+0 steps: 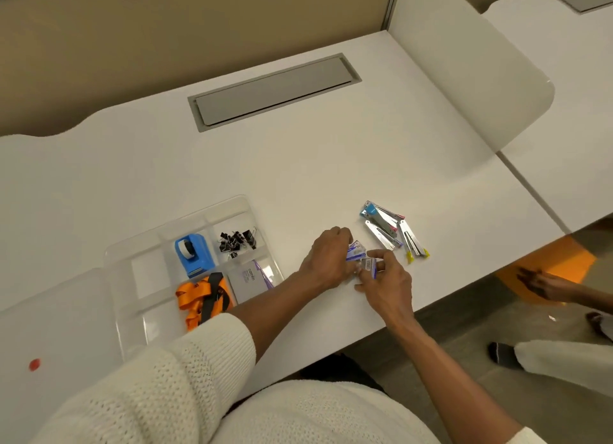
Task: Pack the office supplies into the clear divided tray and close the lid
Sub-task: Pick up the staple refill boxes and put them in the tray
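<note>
The clear divided tray (232, 204) lies on the white desk at lower left. It holds a blue tape dispenser (192, 254), black binder clips (237, 239), an orange lanyard (199, 297) and a grey card pack (250, 277). Its clear lid (49, 317) lies flat to the left. Right of the tray, my left hand (326, 258) and my right hand (386, 279) meet over small blue-and-white staple boxes (356, 251). The left hand grips some; the right pinches one (369, 264). Several small staplers (393, 231) lie just beyond them.
A grey cable hatch (275, 90) is set into the desk (298, 165) at the back. A red dot (34, 364) marks the lid at the left. Beyond the desk's right edge, another person's hand (537, 282) and feet show above the floor.
</note>
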